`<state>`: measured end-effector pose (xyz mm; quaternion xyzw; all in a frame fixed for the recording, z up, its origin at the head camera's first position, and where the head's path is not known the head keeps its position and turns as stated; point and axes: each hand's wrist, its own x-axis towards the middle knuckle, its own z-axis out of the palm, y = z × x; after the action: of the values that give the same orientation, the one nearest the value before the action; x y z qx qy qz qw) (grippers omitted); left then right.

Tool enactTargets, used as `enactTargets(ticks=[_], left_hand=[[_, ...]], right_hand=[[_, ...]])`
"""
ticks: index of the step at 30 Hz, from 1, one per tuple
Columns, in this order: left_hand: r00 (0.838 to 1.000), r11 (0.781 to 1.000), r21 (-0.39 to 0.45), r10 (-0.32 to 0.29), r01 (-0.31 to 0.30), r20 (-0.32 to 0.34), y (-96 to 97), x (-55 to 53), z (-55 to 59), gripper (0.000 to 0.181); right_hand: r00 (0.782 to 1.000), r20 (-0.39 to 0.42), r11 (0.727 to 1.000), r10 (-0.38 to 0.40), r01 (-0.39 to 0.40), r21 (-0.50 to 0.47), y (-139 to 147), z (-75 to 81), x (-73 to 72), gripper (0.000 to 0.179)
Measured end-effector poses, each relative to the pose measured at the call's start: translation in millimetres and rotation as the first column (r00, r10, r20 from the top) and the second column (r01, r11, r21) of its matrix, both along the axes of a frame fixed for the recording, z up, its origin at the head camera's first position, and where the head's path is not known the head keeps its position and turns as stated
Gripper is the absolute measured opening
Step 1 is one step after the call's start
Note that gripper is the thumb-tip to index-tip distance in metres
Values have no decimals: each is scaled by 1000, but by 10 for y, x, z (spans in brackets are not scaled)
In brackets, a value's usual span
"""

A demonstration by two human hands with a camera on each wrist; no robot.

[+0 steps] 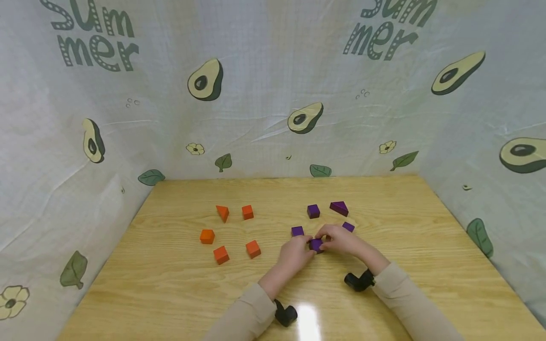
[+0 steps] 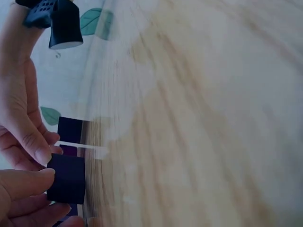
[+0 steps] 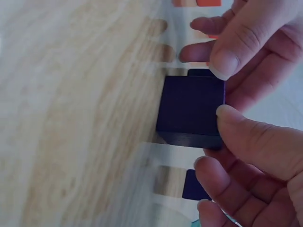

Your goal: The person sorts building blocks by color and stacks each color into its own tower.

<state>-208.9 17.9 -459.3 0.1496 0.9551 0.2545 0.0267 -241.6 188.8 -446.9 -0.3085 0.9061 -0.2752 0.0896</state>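
A purple cube point(image 1: 316, 245) sits on the tabletop between both hands. My left hand point(image 1: 295, 255) grips it from the left, with the thumb at its edge in the left wrist view. From the right, my right hand point(image 1: 341, 239) pinches the same cube point(image 3: 191, 106), thumb tip against its edge and fingers partly hidden behind. Just beyond the left fingers is another purple cube point(image 1: 297, 231). A further purple cube point(image 1: 348, 227) shows partly behind the right hand. Farther back stand a purple cube point(image 1: 313, 211) and a purple triangular block point(image 1: 339, 208).
To the left lie several orange cubes point(image 1: 221, 255) and an orange triangular block point(image 1: 223, 213). The wooden table point(image 1: 170, 293) meets a printed cloth point(image 1: 256, 156) at its back and sides. Each wrist wears a black camera point(image 1: 359, 280).
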Motion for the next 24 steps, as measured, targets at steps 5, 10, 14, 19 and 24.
enactTargets(ticks=[5, 10, 14, 19, 24], left_hand=[[1000, 999, 39, -11, 11, -1, -50, -15, -11, 32], [1000, 996, 91, -16, 14, 21, -109, -32, -18, 29], [998, 994, 111, -16, 9, 60, -152, -45, -32, 30], [994, 989, 149, -32, 16, 100, -200, -50, -34, 31], [991, 983, 182, -45, 21, 126, -241, -58, -38, 31]], right_hand=[[1000, -30, 1000, 2, -3, -26, -28, -32, 35, 21], [998, -55, 999, -1, -1, -54, -66, -54, 77, 19], [999, -29, 997, -28, 26, -76, -99, -71, 118, 19], [998, 11, 993, -68, 68, -93, -132, -73, 160, 19], [996, 17, 993, -91, 92, -79, -158, -69, 185, 18]])
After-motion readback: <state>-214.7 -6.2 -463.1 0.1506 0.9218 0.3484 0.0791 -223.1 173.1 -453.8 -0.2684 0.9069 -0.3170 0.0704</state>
